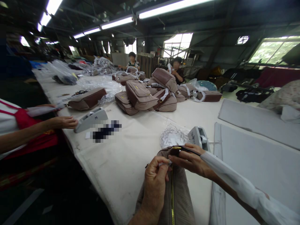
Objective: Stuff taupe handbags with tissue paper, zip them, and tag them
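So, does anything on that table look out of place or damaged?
No damage shows. The heaped bags lie jumbled straight ahead, some tilted on others, with clear plastic crumpled beside them: untidy rather than wrong.

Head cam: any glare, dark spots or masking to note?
Head view: ceiling tube and centre window near-white; head view: floor at lower left almost black; head view: mosaic patch hides detail on the table; head view: gold zipper legible.
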{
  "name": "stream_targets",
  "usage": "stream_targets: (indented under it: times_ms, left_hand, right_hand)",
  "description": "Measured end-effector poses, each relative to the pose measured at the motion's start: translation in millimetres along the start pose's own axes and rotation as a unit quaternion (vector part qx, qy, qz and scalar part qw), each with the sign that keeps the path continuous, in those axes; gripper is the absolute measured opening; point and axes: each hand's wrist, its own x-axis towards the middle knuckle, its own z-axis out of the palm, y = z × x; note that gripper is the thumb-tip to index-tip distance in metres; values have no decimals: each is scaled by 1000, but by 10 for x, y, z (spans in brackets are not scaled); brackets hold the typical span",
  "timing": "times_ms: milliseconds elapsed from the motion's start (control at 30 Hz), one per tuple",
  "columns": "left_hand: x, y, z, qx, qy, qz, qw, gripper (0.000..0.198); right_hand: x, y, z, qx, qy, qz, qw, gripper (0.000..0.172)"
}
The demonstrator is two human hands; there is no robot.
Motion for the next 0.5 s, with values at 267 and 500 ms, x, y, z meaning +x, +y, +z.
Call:
stream_targets:
  times_ms: [267, 500]
  left_hand:
    - [94, 161, -104, -160, -80, -167, 970, 35]
    - [204, 193, -163, -103, -143, -246, 953, 34]
  right_hand:
    - [8, -71, 49, -15, 52, -3, 998, 25]
    - [8, -88, 65, -10, 66, 13, 998, 23]
